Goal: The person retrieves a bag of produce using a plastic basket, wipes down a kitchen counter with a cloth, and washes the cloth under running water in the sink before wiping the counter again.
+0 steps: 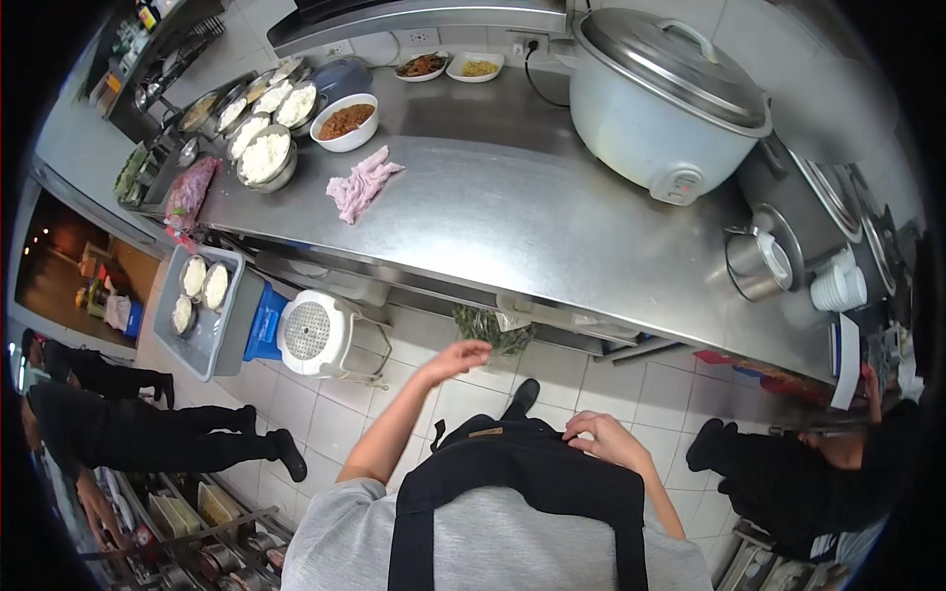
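My left hand is in the air in front of my body, its fingers loosely stretched out with nothing in them. Behind it, on the floor by the counter's lower shelf, lies a bundle of green leaves. At my waist, my right hand is beside the edge of my black apron. Its fingers are slightly bent and apart, close to the cloth; whether they touch it is hard to see. On the steel counter ahead lies a crumpled pink cloth.
Bowls of white food, a bowl of brown food and a large rice cooker stand on the counter. Below left are a white stool and a grey tub. People in black stand left, another person right.
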Tool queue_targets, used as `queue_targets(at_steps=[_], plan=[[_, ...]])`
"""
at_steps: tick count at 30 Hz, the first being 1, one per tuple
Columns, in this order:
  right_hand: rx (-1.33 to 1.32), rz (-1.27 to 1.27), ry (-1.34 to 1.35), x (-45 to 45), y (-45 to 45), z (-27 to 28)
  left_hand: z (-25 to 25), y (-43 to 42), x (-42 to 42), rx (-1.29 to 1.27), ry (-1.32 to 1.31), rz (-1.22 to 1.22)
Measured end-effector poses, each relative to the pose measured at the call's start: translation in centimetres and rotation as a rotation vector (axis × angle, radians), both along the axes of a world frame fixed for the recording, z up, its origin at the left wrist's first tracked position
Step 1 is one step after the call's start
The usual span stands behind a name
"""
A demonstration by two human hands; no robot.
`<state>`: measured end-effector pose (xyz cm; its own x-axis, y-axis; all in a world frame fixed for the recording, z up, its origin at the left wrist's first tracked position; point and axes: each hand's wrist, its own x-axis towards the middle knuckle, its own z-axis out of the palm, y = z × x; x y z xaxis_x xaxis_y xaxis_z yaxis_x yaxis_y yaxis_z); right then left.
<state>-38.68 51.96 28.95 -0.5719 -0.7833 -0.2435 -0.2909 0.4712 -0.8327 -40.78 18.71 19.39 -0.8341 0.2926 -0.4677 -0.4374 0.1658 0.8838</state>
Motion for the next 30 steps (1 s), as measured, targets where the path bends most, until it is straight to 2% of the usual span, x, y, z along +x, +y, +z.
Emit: queue_targets(at_steps=[3, 5, 7, 9, 11, 13, 16, 17, 19, 20, 22, 24, 27, 28, 30], plan=[[-0.093, -0.016, -0.044, -4.6, -0.5, 0.1, 8.1, -3.6, -3.8, -0.018, 0.05, 0.098], [-0.036, -0.139, -0.082, -6.9, -0.8, 0.2, 10.7, -6.7, -6.1, -0.114, 0.136, 0.191], [0.002, -0.099, -0.039, -9.1, -1.1, 0.1, 12.3, -9.5, -7.8, -0.171, 0.285, 0.357], [-0.012, -0.036, 0.073, -11.0, -1.7, 0.8, 12.4, -12.8, -9.5, -0.37, 0.43, 0.452], [-0.005, -0.049, 0.078, -12.4, -2.1, 2.1, 12.9, -14.9, -10.5, -0.313, 0.521, 0.595], [-0.029, -0.113, 0.115, -13.1, -2.1, 2.7, 14.6, -15.2, -11.3, -0.314, 0.501, 0.685], [-0.005, -0.263, 0.088, -13.1, -2.1, 4.1, 13.4, -18.5, -13.5, -0.366, 0.497, 0.65], [0.009, -0.329, 0.062, -12.9, -2.2, 4.5, 11.5, -21.1, -14.8, -0.372, 0.535, 0.63], [0.01, -0.418, 0.123, -12.3, -2.4, 4.9, 11.8, -22.9, -16.7, -0.732, 0.702, 0.57], [0.005, -0.487, 0.179, -11.9, -3.1, 4.9, 11.5, -24.5, -17.5, -0.728, 0.702, 0.559], [-0.04, -0.606, 0.158, -11.1, -5.0, 4.8, 11.1, -27.4, -19.9, -1.133, 0.885, 0.303], [-0.065, -0.771, 0.154, -10.3, -6.9, 5.2, 11.2, -27.6, -21.5, -1.129, 0.862, 0.25], [-0.112, -0.809, 0.19, -10.6, -11.4, 5.6, 10.4, -26.3, -22.9, -1.273, 0.821, 0.065], [-0.13, -0.796, 0.198, -11.2, -13.1, 5.9, 10.4, -25.8, -23.4, -1.242, 0.857, 0.022], [-0.224, -0.779, 0.194, -12.4, -16.1, 5.0, 10.7, -24.2, -24.5, -1.035, 0.688, 0.093]])
